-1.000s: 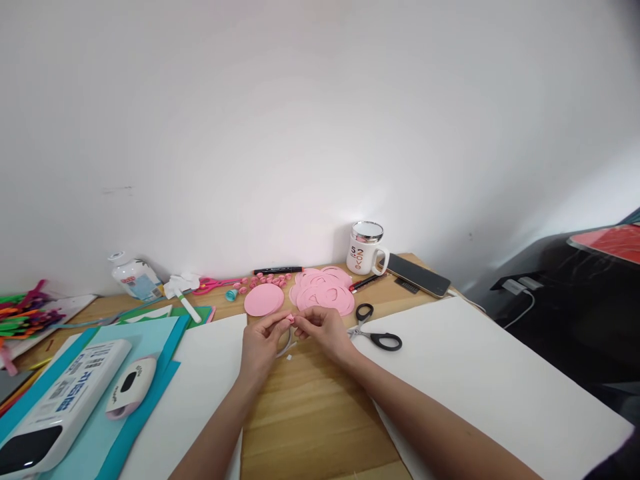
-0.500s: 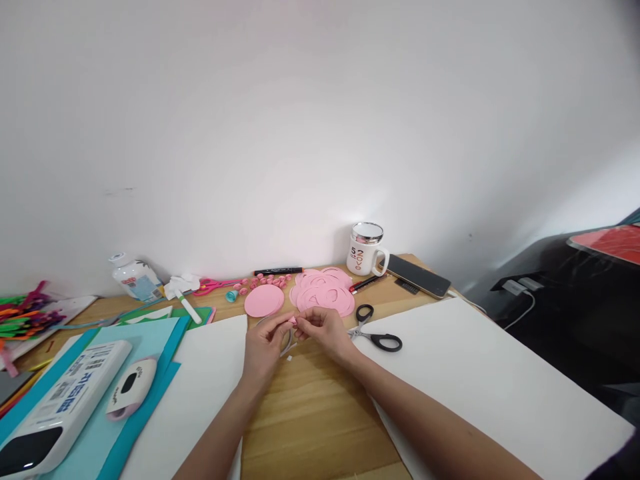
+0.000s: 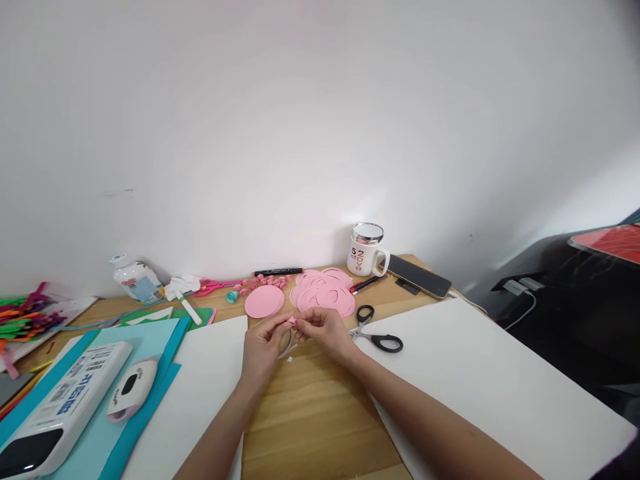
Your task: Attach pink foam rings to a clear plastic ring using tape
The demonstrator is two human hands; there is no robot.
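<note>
Between the fingertips of my left hand (image 3: 265, 339) and my right hand (image 3: 320, 328) is a small pink paper piece (image 3: 292, 321), pinched from both sides. Its shape is mostly covered by the fingers. Just beyond the hands lie a stack of pink paper circles (image 3: 265, 301) and a pile of pink paper offcuts (image 3: 325, 293). Several small pink rolled pieces (image 3: 267, 280) sit behind the circles. Under my left hand a ring-shaped roll, perhaps tape (image 3: 287, 345), shows in part. Scissors with black handles (image 3: 387, 343) rest to the right of my right hand.
White sheets (image 3: 200, 393) flank the wooden table (image 3: 310, 420). A white mug (image 3: 364, 257) and a phone (image 3: 420, 277) stand back right. At left are a long white box (image 3: 75, 393), teal paper (image 3: 150, 393), a bottle (image 3: 136, 279), pink scissors (image 3: 213, 287) and coloured pipe cleaners (image 3: 25, 317).
Both hands stay almost in place, still pinching the small pink paper piece. Its visible part has turned slightly between the fingertips. Nothing else has visibly moved on the table.
</note>
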